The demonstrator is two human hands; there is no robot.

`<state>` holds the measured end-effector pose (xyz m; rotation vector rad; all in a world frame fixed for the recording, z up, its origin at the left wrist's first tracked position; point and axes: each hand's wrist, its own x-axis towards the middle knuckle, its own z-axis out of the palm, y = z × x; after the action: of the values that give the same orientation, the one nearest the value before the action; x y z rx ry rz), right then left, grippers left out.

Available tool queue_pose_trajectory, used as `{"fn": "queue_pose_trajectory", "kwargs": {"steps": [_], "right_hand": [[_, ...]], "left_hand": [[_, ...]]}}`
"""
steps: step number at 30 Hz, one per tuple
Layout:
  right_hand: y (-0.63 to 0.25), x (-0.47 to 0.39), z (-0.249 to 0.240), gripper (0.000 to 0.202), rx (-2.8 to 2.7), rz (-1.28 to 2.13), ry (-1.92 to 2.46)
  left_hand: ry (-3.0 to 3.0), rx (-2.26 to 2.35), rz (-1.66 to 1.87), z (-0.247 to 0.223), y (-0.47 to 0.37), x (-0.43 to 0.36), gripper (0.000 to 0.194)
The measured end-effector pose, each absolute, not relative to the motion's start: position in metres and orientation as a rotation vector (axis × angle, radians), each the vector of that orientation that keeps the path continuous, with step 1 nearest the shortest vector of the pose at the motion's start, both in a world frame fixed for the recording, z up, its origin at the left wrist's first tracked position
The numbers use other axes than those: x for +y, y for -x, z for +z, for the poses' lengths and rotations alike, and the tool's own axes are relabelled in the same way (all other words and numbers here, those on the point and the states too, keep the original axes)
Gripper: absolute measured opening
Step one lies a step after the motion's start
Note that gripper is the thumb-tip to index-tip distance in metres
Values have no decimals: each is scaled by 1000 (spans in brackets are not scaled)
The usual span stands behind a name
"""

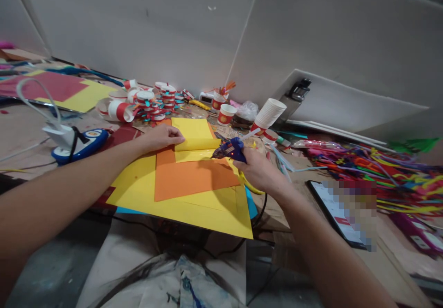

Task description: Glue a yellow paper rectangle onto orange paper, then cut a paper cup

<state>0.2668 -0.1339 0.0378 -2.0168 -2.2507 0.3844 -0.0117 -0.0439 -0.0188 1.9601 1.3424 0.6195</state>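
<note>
My right hand (pixel 258 167) is wrapped round a blue hot glue gun (pixel 230 150). A small red light glows on its body and a white glue stick juts from its back. The nozzle points left, at the right end of a yellow paper sheet (pixel 190 126) with a fold or roll across it. At that fold's left end, the fingers of my left hand (pixel 164 137) are closed on the yellow paper. Beneath lie an orange sheet (pixel 187 179) and a larger yellow sheet (pixel 221 218). Yellow-handled scissors (pixel 251 184) are partly hidden under my right hand.
Red-and-white paper cup pieces (pixel 145 98) are heaped behind on the left. A cup stack (pixel 270 114) leans at the back right. Colourful pipe cleaners (pixel 398 169) and a phone (pixel 335 216) lie to the right. A blue power strip (pixel 92 142) is beside my left forearm.
</note>
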Motion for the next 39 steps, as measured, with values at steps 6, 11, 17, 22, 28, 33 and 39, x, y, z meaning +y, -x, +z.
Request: {"fn": "queue_pose_trajectory", "kwargs": {"steps": [6, 11, 17, 22, 28, 33, 39], "right_hand": [[-270, -132, 36, 23, -2239, 232, 2136], [-266, -130, 31, 24, -2229, 163, 2138], [-273, -133, 36, 25, -2266, 252, 2125], [-277, -132, 37, 27, -2234, 180, 2179], [-265, -121, 29, 25, -2245, 163, 2102], [-260, -119, 27, 24, -2245, 187, 2046], [-271, -128, 32, 26, -2235, 195, 2140]], "left_hand": [[-1936, 1367, 624, -14, 9, -47, 32], [-1957, 1343, 631, -17, 10, -46, 32], [-1955, 1327, 635, -22, 13, -42, 32], [-1955, 1348, 624, -20, 12, -44, 31], [-1913, 1344, 640, -16, 7, -48, 28], [-1918, 1338, 656, -19, 9, -48, 28], [-1963, 1351, 616, -16, 10, -47, 31]]}}
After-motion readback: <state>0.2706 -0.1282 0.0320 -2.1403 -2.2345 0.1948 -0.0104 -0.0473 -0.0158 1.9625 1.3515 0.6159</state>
